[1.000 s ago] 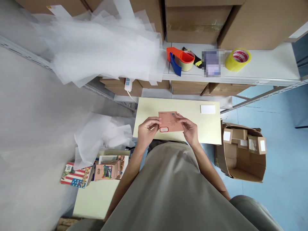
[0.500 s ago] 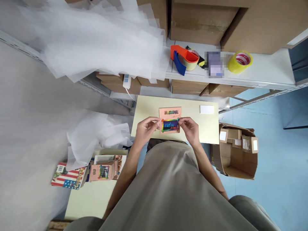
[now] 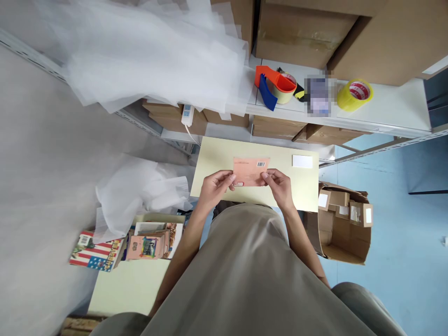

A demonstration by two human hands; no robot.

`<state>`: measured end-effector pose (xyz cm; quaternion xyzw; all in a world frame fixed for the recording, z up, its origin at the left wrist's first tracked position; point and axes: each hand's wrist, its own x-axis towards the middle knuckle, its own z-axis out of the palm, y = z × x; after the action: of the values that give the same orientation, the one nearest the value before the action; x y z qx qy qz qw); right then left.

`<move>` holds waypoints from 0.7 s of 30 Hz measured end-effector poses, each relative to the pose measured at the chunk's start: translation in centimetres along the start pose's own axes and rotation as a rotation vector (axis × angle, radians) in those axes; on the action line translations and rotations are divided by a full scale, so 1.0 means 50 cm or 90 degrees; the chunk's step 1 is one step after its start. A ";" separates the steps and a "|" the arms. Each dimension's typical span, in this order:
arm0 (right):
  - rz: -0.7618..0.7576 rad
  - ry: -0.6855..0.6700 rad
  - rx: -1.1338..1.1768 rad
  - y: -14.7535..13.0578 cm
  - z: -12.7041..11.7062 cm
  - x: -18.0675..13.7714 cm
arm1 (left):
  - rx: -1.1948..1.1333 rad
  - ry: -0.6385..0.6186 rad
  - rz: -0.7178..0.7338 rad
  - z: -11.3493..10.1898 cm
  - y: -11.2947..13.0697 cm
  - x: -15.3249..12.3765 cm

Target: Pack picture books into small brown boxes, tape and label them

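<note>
A thin pink book (image 3: 250,171) is held above the front part of the pale yellow table (image 3: 217,151). Its back cover, with a barcode near the upper right corner, faces up at me. My left hand (image 3: 216,185) pinches the book's left edge between thumb and fingers. On the opposite edge, my right hand (image 3: 279,185) grips it the same way, thumb on top. A small white slip or pad (image 3: 302,161) lies on the table to the right of the book.
Left, books (image 3: 96,252) and crumpled white wrapping (image 3: 129,196) sit on a second surface. An open carton (image 3: 345,233) holding small boxes stands right. The shelf ahead bears wrapping sheets (image 3: 157,60), a tape dispenser (image 3: 275,86), yellow tape (image 3: 354,95) and a blurred-out object.
The pink book has been turned over: its picture cover faced up before, and now the barcode side does. Both hands remain at its edges. The view has shifted slightly.
</note>
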<state>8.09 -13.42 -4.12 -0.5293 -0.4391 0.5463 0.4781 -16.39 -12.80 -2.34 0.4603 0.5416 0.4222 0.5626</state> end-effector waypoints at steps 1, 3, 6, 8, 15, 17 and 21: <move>0.006 0.001 -0.001 -0.002 0.005 0.000 | 0.003 0.005 0.003 0.001 -0.002 0.000; 0.015 -0.003 -0.004 -0.005 0.014 0.000 | 0.003 0.019 0.005 0.002 -0.007 0.001; 0.020 -0.022 -0.010 -0.005 0.023 -0.001 | 0.001 0.050 -0.002 -0.001 -0.016 0.006; 0.019 -0.034 -0.013 -0.004 0.027 -0.002 | 0.002 0.063 0.002 -0.004 -0.018 0.010; 0.062 -0.038 0.035 0.025 0.024 0.006 | 0.056 0.063 0.068 0.001 0.008 0.012; 0.067 -0.055 0.054 0.041 0.023 0.014 | 0.112 0.051 0.126 0.013 0.020 0.006; 0.069 -0.068 0.103 0.067 0.033 0.024 | 0.238 -0.005 0.282 0.051 0.039 -0.010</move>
<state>6.25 -12.70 -7.52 -0.4824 -0.3893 0.6321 0.4649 -13.82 -13.03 -0.33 0.6649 0.4943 0.4258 0.3637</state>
